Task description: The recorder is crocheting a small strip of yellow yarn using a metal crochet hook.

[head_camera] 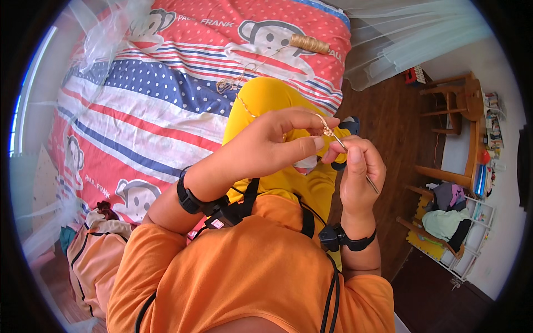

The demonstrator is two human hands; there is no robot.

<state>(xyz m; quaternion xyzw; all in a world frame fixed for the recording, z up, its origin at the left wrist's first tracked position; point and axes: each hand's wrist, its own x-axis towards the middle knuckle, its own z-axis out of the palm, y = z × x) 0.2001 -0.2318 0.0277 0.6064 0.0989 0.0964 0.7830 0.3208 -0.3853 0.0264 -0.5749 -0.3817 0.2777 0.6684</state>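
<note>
My left hand (287, 137) pinches a small piece of gold yarn crochet (328, 131) between thumb and fingers, with yarn looped over the index finger. In my right hand (358, 164) is a thin metal crochet hook (372, 184), its tip at the crocheted stitches. Both hands are close together above my yellow trousers. A strand of yarn runs over my knee to a loose tangle (228, 84) on the bedspread. Beyond it, a spool of gold yarn (309, 43) lies on its side on the bedspread (187, 137).
Sheer netting (437, 41) hangs at the upper right and along the left. A wooden chair (472, 100) and a chair heaped with clothes (443, 224) stand at the right on the wooden floor (374, 112). A pinkish bag or garment (100, 258) lies at the lower left.
</note>
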